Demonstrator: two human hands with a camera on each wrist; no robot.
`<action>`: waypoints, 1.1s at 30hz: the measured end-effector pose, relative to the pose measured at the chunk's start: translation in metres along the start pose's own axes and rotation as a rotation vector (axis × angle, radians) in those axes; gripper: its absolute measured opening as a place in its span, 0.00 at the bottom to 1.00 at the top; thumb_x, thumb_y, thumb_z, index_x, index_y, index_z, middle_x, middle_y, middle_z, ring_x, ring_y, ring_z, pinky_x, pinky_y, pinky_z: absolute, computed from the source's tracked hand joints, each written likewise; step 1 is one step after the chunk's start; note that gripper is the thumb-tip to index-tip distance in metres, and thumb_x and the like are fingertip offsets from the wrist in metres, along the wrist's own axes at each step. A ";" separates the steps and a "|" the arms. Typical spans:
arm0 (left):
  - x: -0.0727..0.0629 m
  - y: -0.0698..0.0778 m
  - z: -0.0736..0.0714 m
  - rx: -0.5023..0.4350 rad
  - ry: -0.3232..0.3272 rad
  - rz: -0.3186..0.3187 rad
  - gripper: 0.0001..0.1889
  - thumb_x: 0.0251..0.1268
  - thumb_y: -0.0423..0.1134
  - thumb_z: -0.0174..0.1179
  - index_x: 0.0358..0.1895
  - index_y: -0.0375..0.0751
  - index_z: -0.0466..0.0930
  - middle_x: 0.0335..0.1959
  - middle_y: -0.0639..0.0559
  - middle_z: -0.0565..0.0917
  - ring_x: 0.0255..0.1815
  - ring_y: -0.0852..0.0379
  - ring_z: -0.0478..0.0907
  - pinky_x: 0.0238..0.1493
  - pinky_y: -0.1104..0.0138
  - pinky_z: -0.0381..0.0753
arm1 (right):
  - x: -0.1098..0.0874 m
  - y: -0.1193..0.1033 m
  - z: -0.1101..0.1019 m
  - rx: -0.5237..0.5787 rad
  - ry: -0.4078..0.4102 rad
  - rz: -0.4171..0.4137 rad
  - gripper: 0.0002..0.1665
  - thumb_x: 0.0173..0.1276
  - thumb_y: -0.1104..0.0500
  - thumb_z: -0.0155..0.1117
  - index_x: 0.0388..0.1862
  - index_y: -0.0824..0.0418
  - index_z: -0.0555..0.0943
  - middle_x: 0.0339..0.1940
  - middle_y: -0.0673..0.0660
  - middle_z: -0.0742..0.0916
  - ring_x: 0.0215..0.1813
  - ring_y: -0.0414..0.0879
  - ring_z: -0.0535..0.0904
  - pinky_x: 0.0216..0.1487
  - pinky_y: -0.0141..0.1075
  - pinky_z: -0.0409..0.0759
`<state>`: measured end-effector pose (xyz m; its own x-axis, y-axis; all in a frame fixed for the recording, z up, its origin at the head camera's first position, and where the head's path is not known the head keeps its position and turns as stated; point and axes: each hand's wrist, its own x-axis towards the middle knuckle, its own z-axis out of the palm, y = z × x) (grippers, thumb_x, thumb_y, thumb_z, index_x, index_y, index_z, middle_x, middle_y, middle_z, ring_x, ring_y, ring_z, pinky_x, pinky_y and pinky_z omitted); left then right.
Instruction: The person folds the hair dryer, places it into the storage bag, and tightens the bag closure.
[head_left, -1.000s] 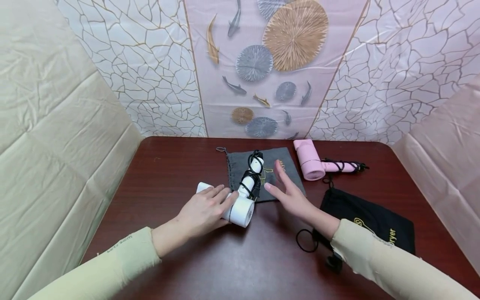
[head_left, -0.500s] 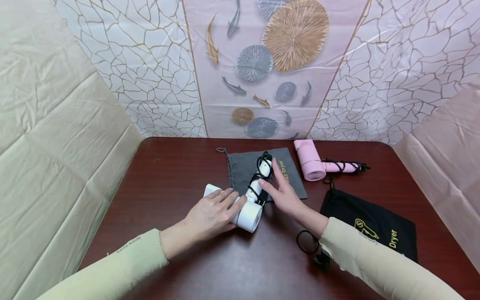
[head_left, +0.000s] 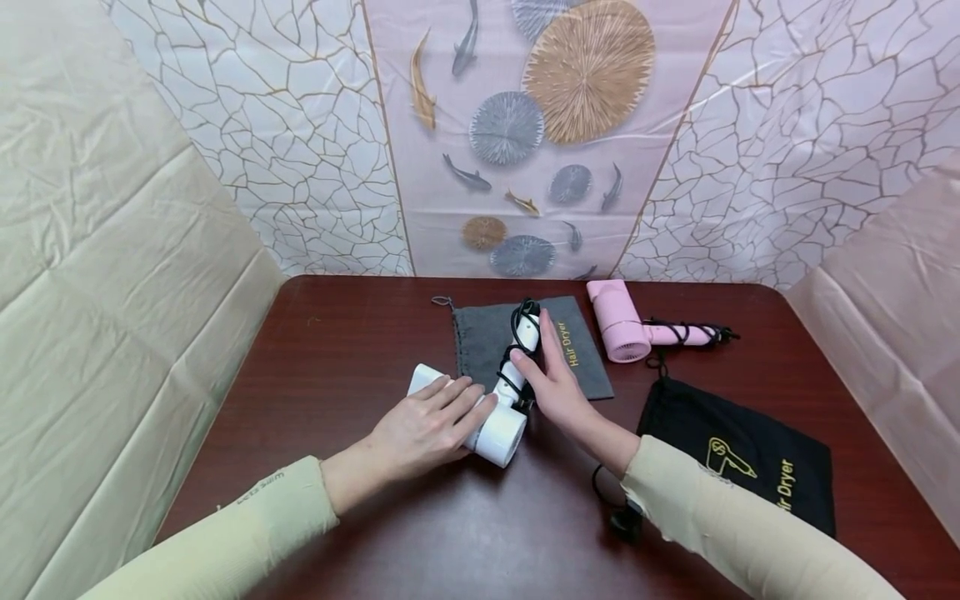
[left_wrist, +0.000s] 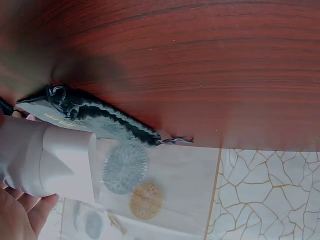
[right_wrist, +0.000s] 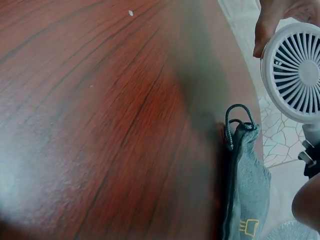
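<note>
A white hair dryer (head_left: pixel 501 435) with a black cord (head_left: pixel 512 367) wound round its handle is held over the table in the head view. My left hand (head_left: pixel 427 425) grips its barrel, fingers across the top; its round vented end (right_wrist: pixel 295 72) faces the right wrist camera. My right hand (head_left: pixel 558 383) is at the handle (head_left: pixel 528 333), thumb over the near side and straight forefinger along the right edge; its other fingers are hidden. Behind the dryer lies a flat grey drawstring pouch (head_left: pixel 585 358) lettered "Hair Dryer".
A pink hair dryer (head_left: pixel 618 321) with a wrapped cord lies at the back right of the dark red table (head_left: pixel 337 333). A black drawstring pouch (head_left: pixel 750 433) lies in front of it. Partly under the right forearm sits a small black object (head_left: pixel 624 523) beside a thin cord.
The white dryer and my left hand have shifted slightly right. My right hand has moved left, from beside the handle to touching it, its thumb now over the handle.
</note>
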<state>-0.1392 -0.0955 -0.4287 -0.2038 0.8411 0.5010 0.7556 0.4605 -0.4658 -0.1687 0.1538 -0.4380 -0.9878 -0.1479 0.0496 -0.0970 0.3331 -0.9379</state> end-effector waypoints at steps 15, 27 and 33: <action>0.002 -0.007 0.006 -0.020 -0.002 0.001 0.41 0.51 0.58 0.81 0.66 0.39 0.81 0.59 0.47 0.87 0.59 0.51 0.86 0.61 0.58 0.85 | 0.012 -0.009 0.005 0.062 0.024 -0.023 0.49 0.86 0.46 0.56 0.91 0.40 0.38 0.91 0.51 0.42 0.90 0.49 0.35 0.87 0.55 0.47; 0.004 -0.011 0.003 -0.062 0.017 0.011 0.38 0.53 0.55 0.80 0.65 0.40 0.82 0.58 0.50 0.88 0.59 0.53 0.86 0.62 0.58 0.85 | 0.018 -0.005 0.007 -0.063 0.016 -0.114 0.54 0.82 0.49 0.62 0.91 0.46 0.38 0.91 0.55 0.44 0.90 0.53 0.37 0.86 0.61 0.45; 0.002 -0.012 0.000 -0.080 -0.010 0.021 0.39 0.52 0.55 0.81 0.66 0.40 0.81 0.59 0.51 0.87 0.61 0.53 0.84 0.64 0.59 0.84 | 0.021 -0.004 0.009 -0.102 -0.004 -0.161 0.53 0.82 0.49 0.61 0.91 0.47 0.39 0.91 0.54 0.46 0.90 0.51 0.39 0.85 0.61 0.48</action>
<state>-0.1488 -0.0994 -0.4215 -0.1935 0.8533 0.4842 0.8070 0.4191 -0.4161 -0.1880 0.1407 -0.4367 -0.9580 -0.2103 0.1950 -0.2661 0.3977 -0.8781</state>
